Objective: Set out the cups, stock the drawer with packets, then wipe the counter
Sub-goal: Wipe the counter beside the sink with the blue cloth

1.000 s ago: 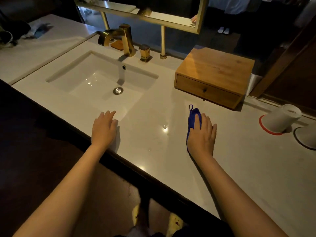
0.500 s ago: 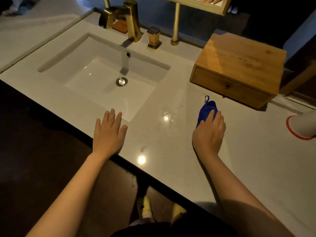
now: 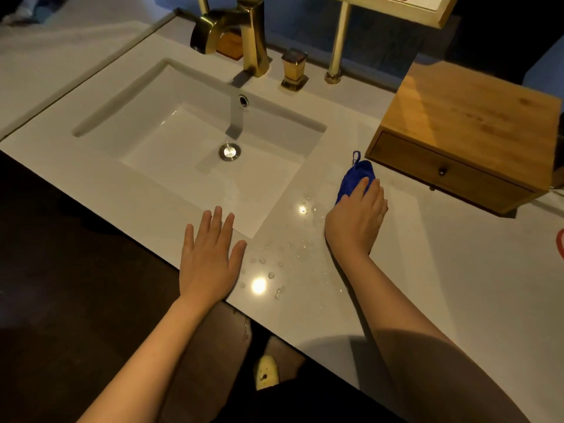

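My right hand [image 3: 357, 219] presses a small blue cloth [image 3: 355, 177] flat on the white counter [image 3: 442, 279], just right of the sink. The cloth's far end and its loop stick out past my fingers, close to the front of the wooden drawer box [image 3: 467, 129], whose drawer is shut. My left hand [image 3: 209, 257] lies flat with fingers spread on the counter's front edge, below the sink's near right corner, holding nothing. Water drops [image 3: 283, 257] dot the counter between my hands.
The white sink [image 3: 195, 138] with a gold tap [image 3: 241, 35] and gold handle [image 3: 294, 68] fills the left. A gold mirror post [image 3: 337, 47] stands behind. A red-edged thing [image 3: 560, 242] shows at the right border. The counter's front edge runs diagonally past my left hand.
The view has tilted down and moved closer. My right hand has slid the blue cloth away from me toward the drawer box. My left hand stays flat at the front edge.
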`<state>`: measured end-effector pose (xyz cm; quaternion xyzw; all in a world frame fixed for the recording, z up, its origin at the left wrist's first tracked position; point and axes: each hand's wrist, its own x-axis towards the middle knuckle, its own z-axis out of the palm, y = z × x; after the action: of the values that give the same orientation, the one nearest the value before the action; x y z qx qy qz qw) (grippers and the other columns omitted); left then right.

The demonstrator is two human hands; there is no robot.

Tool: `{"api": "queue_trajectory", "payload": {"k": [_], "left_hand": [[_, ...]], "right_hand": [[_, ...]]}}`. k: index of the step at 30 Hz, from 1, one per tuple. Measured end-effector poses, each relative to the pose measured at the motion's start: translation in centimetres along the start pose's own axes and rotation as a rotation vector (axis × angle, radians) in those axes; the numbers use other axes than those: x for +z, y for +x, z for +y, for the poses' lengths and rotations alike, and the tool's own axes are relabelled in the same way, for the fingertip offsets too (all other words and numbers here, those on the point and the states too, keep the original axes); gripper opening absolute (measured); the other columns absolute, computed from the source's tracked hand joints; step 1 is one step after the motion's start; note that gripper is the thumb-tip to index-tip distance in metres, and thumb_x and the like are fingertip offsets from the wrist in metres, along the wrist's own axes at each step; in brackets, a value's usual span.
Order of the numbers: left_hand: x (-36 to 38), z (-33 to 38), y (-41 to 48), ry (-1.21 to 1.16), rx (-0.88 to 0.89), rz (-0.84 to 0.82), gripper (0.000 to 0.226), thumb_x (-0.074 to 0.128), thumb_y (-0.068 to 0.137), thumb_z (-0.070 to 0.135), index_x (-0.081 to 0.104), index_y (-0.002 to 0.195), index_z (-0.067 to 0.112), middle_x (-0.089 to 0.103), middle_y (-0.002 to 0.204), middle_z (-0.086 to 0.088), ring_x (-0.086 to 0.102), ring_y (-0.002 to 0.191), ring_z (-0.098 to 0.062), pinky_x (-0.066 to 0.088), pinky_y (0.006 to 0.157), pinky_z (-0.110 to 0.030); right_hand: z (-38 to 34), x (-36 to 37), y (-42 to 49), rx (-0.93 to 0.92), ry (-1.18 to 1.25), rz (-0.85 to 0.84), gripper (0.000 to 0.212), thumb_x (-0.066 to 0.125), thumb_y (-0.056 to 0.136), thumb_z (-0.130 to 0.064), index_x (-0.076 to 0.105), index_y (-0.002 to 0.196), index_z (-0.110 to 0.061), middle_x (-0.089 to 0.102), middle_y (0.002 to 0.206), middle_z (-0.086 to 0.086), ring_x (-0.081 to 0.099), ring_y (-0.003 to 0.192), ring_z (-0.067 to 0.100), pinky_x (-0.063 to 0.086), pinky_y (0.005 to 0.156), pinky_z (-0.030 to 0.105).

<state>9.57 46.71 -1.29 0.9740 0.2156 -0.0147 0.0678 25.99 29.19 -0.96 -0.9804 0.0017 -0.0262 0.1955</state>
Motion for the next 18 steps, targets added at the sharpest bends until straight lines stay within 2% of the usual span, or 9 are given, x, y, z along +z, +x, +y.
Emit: {"api": "queue_trajectory", "payload": {"k": [10,15,18], "left_hand": [[0.3,-0.2,0.0,0.008,-0.007,0.011,0.063,0.001,0.091,0.055,0.002,0.146,0.024,-0.007,0.154,0.003,-0.014,0.141,-0.012,-0.008,0.116,-0.04],[0.5,-0.2,0.2,0.006,-0.002,0.02,0.063,-0.001,0.09,0.055,0.001,0.146,0.025,-0.009,0.153,0.004,-0.015,0.14,-0.012,-0.01,0.115,-0.039],[0.6,-0.4,0.3,0.012,0.002,0.027,0.063,0.0,0.091,0.056,0.002,0.146,0.026,-0.008,0.153,0.004,-0.016,0.14,-0.012,-0.011,0.115,-0.039]], "right_hand": [[-5.0,1.5,3.1,-0.056,0.0,-0.025,0.058,0.039,0.095,-0.019,0.016,0.146,-0.004,0.02,0.154,0.016,0.015,0.142,0.031,0.009,0.118,0.042],[-5.7,1.8,3.9,-0.234,0.05,-0.061,0.052,0.037,0.095,-0.017,0.025,0.144,-0.006,0.03,0.15,0.014,0.023,0.139,0.03,0.013,0.117,0.039],[-5.3,1.6,3.7,-0.4,0.123,-0.11,0.048,0.039,0.093,-0.014,0.035,0.14,-0.007,0.039,0.145,0.013,0.033,0.133,0.029,0.022,0.114,0.038]]}}
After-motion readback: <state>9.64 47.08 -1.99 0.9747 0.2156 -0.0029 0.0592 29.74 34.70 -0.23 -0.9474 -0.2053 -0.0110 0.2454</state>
